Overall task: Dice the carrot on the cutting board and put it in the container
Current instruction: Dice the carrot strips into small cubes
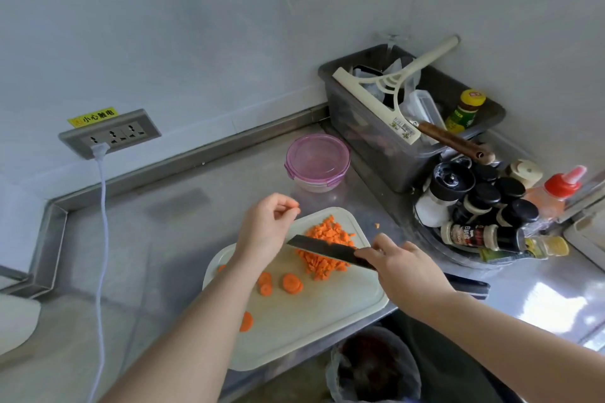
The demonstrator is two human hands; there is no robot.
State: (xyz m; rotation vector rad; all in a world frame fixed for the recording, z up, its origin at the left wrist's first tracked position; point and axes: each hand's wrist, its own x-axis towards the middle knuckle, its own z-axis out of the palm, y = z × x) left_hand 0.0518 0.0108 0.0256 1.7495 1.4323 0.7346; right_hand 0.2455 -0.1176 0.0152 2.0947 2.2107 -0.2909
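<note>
A pale cutting board (pixel 327 321) lies on the steel counter. A heap of diced carrot (pixel 327 239) covers its far right part. Several round carrot slices (pixel 291 283) lie nearer, with one more slice (pixel 246 321) by my left forearm. My right hand (pixel 402 268) grips the handle of a dark knife (pixel 320 247), whose blade hangs flat over the dice. My left hand (pixel 266 226) hovers over the board's far left corner with fingers loosely curled and nothing in it. The round glass container (pixel 316 163) with a pink lid stands behind the board.
A grey bin (pixel 409 154) with a squeegee and jars sits at the back right. Spice bottles (pixel 484 206) crowd a rack right of the board. One carrot bit (pixel 377 225) lies on the counter. A white cable (pixel 103 222) hangs from the wall socket. A lined waste bin (pixel 373 366) stands below the counter edge.
</note>
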